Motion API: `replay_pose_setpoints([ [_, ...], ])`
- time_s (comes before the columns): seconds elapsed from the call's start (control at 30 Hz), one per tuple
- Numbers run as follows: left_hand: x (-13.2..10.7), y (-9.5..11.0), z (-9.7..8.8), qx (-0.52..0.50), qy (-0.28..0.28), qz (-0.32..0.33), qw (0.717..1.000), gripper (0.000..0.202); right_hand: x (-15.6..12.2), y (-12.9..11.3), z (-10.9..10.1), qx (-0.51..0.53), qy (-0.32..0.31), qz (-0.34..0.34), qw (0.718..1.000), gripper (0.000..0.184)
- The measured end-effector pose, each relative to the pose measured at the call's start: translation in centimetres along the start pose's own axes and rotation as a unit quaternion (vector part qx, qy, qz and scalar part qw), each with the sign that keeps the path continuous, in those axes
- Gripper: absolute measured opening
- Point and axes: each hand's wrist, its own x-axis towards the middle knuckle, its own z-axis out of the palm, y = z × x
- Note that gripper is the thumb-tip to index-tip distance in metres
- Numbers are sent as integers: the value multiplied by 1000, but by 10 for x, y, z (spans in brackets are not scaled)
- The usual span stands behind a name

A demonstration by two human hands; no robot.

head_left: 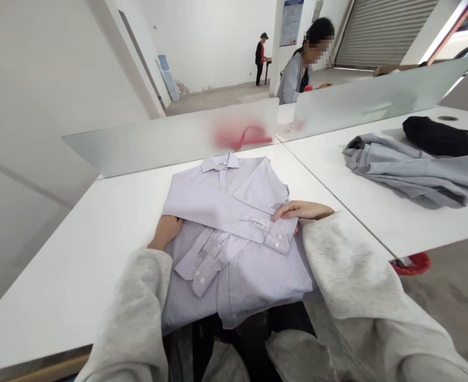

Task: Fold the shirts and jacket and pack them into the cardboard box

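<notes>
A light purple striped button-up shirt (253, 270) lies spread on the white table, collar at the far end and its lower edge hanging over the front edge. Both sleeves are folded across the front, with their buttoned cuffs crossing near the middle. My right hand (303, 209) grips the upper sleeve close to its cuff, fingers on top and part of the hand hidden beneath the cloth. At the shirt's left side, my left hand (168, 231) is closed at the sleeve's fold, its fingertips partly tucked under the fabric.
Frosted dividers (170, 135) run along the table's far edge. To the right, a grey garment (413, 164) and a black garment (436, 135) lie on the adjoining table. A red-lined bin (415, 263) stands below. One person (292, 79) sits beyond the divider; another stands farther back.
</notes>
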Motion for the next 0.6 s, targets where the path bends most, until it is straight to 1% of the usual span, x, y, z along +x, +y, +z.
replay_pose_setpoints([
  [0.07, 0, -1, 3, 0, 7, -17, 1000, 47, -2, 0, 0, 2, -13, 11, 1000, 35],
  [0.2, -2, -3, 5, -3, 10, -17, 1000, 47, -5, 2, -1, -2, -21, 47, 999, 32],
  [0.3, -2, -3, 6, -10, 11, -9, 1000, 46, -10, 1, -5, -14, 2, 54, 998, 30],
  [0.4, -3, -3, 7, -21, 12, -5, 1000, 42, -14, 0, -7, -11, 22, 62, 998, 33],
  [0.6, -3, -2, 7, -68, 32, -35, 997, 42, -10, 1, -2, -15, -4, 73, 997, 36],
])
